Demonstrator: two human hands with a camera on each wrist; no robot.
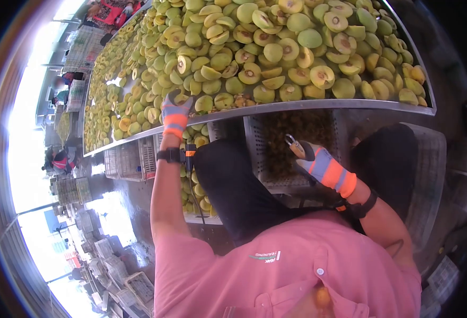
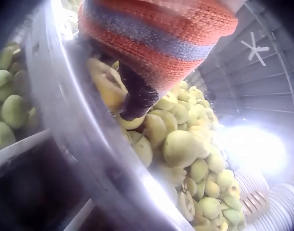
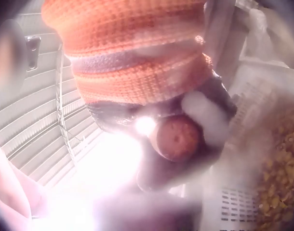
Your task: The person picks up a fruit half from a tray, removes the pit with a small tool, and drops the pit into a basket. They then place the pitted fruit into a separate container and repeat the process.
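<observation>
At the near edge of a metal-rimmed table (image 1: 260,109), my gloved left hand (image 1: 176,112) reaches in among piled green-yellow fruit halves (image 1: 276,52). In the left wrist view, its dark thumb and fingers hold a cut fruit half (image 2: 107,85), with the cut face showing. Lower down, over the lap, my gloved right hand (image 1: 326,168) grips a small pitting tool (image 1: 296,147) by its wooden handle, a metal loop sticking up from the end. The round butt of that handle (image 3: 178,138) shows in the right wrist view.
Below the table's edge, between the knees, stands a white perforated crate (image 1: 253,143) holding small brownish bits. More fruit (image 1: 186,185) lies in a container by the left leg. A cable (image 1: 197,193) hangs from the left wrist. Stacked crates (image 1: 108,254) and other people (image 1: 63,159) are at the left.
</observation>
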